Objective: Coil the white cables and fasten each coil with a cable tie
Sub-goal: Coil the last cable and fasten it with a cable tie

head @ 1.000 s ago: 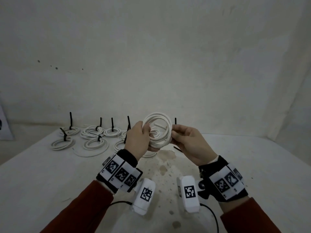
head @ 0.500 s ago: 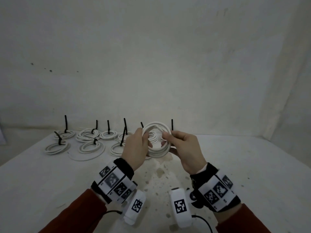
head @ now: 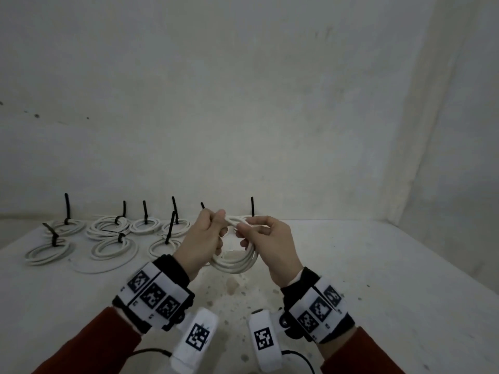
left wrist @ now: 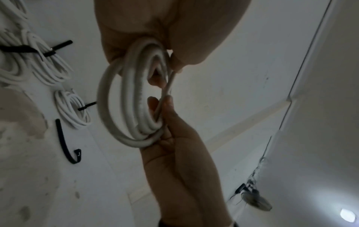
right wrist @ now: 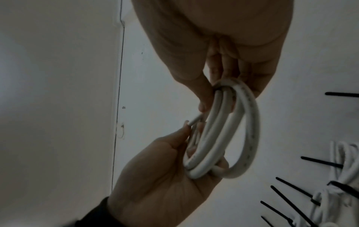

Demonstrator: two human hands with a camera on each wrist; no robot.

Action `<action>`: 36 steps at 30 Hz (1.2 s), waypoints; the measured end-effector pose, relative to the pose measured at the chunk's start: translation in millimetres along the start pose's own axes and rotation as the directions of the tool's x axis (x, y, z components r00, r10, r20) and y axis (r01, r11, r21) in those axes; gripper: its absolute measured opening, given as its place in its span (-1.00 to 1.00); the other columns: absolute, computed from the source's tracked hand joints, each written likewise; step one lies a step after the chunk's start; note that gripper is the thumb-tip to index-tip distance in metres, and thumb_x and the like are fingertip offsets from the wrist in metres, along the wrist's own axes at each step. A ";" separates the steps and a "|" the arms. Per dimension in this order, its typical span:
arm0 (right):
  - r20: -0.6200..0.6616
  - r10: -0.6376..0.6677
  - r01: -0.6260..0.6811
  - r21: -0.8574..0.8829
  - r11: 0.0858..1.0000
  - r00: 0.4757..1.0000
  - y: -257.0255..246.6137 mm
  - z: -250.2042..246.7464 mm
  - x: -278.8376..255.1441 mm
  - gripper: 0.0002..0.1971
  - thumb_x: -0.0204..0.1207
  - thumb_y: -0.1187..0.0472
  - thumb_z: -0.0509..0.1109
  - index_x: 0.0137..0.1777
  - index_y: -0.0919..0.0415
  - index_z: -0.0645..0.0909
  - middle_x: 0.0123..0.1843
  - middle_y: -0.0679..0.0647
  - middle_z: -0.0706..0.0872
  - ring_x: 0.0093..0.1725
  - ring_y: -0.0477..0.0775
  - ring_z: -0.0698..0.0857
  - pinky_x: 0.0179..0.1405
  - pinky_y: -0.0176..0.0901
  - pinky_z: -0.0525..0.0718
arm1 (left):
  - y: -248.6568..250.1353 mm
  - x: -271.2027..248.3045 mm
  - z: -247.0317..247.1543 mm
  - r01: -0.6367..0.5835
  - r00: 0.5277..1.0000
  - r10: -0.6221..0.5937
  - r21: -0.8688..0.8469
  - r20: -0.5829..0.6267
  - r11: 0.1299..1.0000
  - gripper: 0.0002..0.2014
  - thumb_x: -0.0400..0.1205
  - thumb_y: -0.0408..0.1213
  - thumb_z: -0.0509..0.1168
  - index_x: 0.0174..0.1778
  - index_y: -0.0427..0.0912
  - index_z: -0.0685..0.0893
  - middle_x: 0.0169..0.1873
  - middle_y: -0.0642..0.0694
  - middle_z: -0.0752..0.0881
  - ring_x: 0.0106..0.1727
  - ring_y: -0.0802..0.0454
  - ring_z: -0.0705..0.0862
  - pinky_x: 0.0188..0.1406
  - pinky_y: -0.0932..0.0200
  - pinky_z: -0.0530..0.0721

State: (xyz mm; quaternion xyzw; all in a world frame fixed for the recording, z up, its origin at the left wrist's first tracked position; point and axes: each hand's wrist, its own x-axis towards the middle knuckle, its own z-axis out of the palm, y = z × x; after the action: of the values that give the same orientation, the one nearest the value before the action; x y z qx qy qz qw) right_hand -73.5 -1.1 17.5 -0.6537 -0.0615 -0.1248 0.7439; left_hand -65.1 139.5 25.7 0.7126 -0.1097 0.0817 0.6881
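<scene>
White cable coil (right wrist: 223, 133) held mid-air between both hands, loops edge-on. Right hand (right wrist: 223, 46) at top, fingers (right wrist: 205, 98) curled round upper bend. Left hand (right wrist: 161, 176) below, palm cupping lower bend, fingertips pinching loose cable end (right wrist: 195, 120). Tied coils (right wrist: 334, 198) with black cable ties (right wrist: 291, 198) on tabletop, lower right.

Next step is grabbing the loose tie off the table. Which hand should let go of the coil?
Probably right. The left hand has fingers curled through the coil; the right hand mainly pinches its end. The tie lies within reach.
</scene>
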 end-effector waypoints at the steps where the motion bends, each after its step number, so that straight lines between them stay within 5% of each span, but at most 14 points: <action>1: -0.002 0.033 -0.033 0.045 0.998 0.999 0.9 -0.1 0.4 -0.73 0.44 0.33 0.55 0.05 0.45 0.62 -0.25 0.29 0.80 -0.43 0.04 0.70 -0.34 -0.20 0.67 | -1.2 -1.4 0.2 -0.016 1.000 0.017 0.039 -0.003 0.999 -0.73 0.73 -0.06 0.07 -0.16 -0.19 0.37 -0.41 -0.04 0.45 -0.61 0.19 0.34 -0.57 0.26 0.37; 9: 0.022 0.146 -0.147 0.031 0.989 0.989 12.7 1.2 6.2 -0.68 0.39 0.30 0.59 -0.02 0.54 0.62 -0.24 0.33 0.80 -0.43 0.09 0.72 -0.25 -0.06 0.74 | -22.5 7.8 -4.8 -0.089 0.996 0.092 0.212 -0.004 0.973 -0.73 0.71 -0.12 0.16 -0.21 -0.23 0.39 -0.48 -0.05 0.48 -0.56 0.05 0.36 -0.56 0.16 0.37; 12: 0.045 0.156 -0.150 -0.114 0.982 0.987 11.0 -3.0 19.4 -0.76 0.51 0.20 0.50 -0.15 0.44 0.70 -0.28 0.21 0.80 -0.44 0.01 0.74 -0.39 -0.20 0.70 | -27.7 17.5 -13.0 -0.089 0.996 0.091 0.314 0.009 0.945 -0.74 0.73 -0.15 0.14 -0.27 -0.16 0.39 -0.48 -0.03 0.50 -0.49 0.01 0.40 -0.38 0.03 0.40; 14: -0.037 0.072 -0.080 -0.317 0.945 0.997 13.6 -16.2 39.0 -0.73 0.58 0.14 0.42 -0.32 0.25 0.70 -0.29 0.14 0.81 -0.42 -0.02 0.75 -0.44 -0.30 0.65 | -29.6 23.4 -19.3 -0.094 0.995 0.103 0.409 -0.001 0.908 -0.74 0.73 -0.16 0.14 -0.26 -0.17 0.39 -0.44 -0.05 0.54 -0.42 0.00 0.46 -0.31 0.11 0.47; 16: -0.112 -0.010 -0.049 -0.519 0.853 0.994 18.6 -36.3 63.6 -0.71 0.55 0.15 0.43 -0.42 0.12 0.68 -0.22 0.18 0.83 -0.25 0.13 0.79 -0.22 -0.14 0.74 | -33.2 27.8 -26.8 -0.093 0.995 0.104 0.512 0.009 0.854 -0.74 0.73 -0.17 0.15 -0.22 -0.22 0.38 -0.40 -0.10 0.56 -0.40 0.02 0.47 -0.42 0.36 0.41; 19: -0.128 0.068 -0.140 -0.725 0.675 0.989 31.0 -65.6 97.2 -0.82 0.51 0.24 0.43 -0.27 0.30 0.74 -0.10 0.26 0.82 -0.05 0.24 0.77 0.08 0.04 0.74 | -44.7 32.9 -38.7 -0.087 0.995 0.092 0.634 0.025 0.768 -0.75 0.72 -0.18 0.16 -0.15 -0.31 0.45 -0.33 -0.17 0.65 -0.35 -0.02 0.56 -0.37 0.30 0.44; 22: -0.096 0.220 -0.188 -0.873 0.451 0.971 45.8 -76.8 117.3 -0.79 0.50 0.22 0.43 -0.04 0.40 0.73 -0.08 0.27 0.78 -0.08 0.22 0.73 -0.12 -0.07 0.70 | -54.9 36.6 -43.8 -0.076 0.996 0.090 0.670 0.013 0.738 -0.79 0.72 -0.20 0.18 -0.16 -0.27 0.47 -0.39 0.02 0.64 -0.38 0.20 0.55 -0.44 0.41 0.42; 26: -0.106 0.322 -0.164 -0.974 0.156 0.941 62.4 -74.2 128.0 -0.75 0.55 0.14 0.40 -0.25 0.31 0.52 -0.07 0.22 0.65 -0.08 0.22 0.66 -0.26 -0.15 0.55 | -63.0 41.9 -40.0 -0.030 1.000 0.030 0.642 0.011 0.766 -0.78 0.74 -0.21 0.13 -0.18 -0.22 0.39 -0.40 0.00 0.58 -0.46 0.09 0.48 -0.45 0.20 0.41; 29: -0.089 0.378 -0.129 -0.988 0.082 0.921 72.9 -76.9 136.8 -0.74 0.55 0.13 0.44 0.01 0.36 0.62 0.07 0.23 0.67 0.13 0.23 0.68 -0.07 -0.15 0.58 | -67.0 46.2 -35.5 0.001 1.000 -0.001 0.580 -0.001 0.815 -0.73 0.75 -0.21 0.10 -0.29 -0.13 0.33 -0.40 -0.08 0.56 -0.44 0.01 0.45 -0.41 0.12 0.39; 32: -0.079 0.348 -0.094 -0.995 0.024 0.934 81.7 -81.1 143.4 -0.79 0.48 0.16 0.48 -0.18 0.28 0.55 0.15 0.19 0.70 0.10 0.24 0.69 0.08 -0.08 0.66 | -68.2 48.8 -32.3 -0.007 0.999 0.024 0.554 -0.025 0.832 -0.71 0.74 -0.20 0.10 -0.32 -0.09 0.33 -0.39 -0.05 0.59 -0.35 0.01 0.52 -0.38 0.25 0.42; 36: -0.082 0.327 -0.106 -0.993 0.054 0.941 78.4 -81.6 146.6 -0.76 0.45 0.16 0.53 -0.18 0.30 0.56 0.11 0.28 0.73 -0.04 0.21 0.69 -0.18 -0.17 0.58 | -66.6 55.4 -34.3 -0.007 0.997 0.047 0.536 -0.062 0.844 -0.74 0.74 -0.19 0.10 -0.25 -0.18 0.34 -0.36 -0.17 0.60 -0.41 0.01 0.47 -0.46 0.33 0.38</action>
State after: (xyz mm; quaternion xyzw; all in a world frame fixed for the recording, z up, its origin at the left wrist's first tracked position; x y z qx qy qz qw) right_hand 82.4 -88.2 -31.5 -0.9903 0.0760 0.0342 0.1115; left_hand 7.3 173.3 -22.2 0.8710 -0.0676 0.1445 0.4646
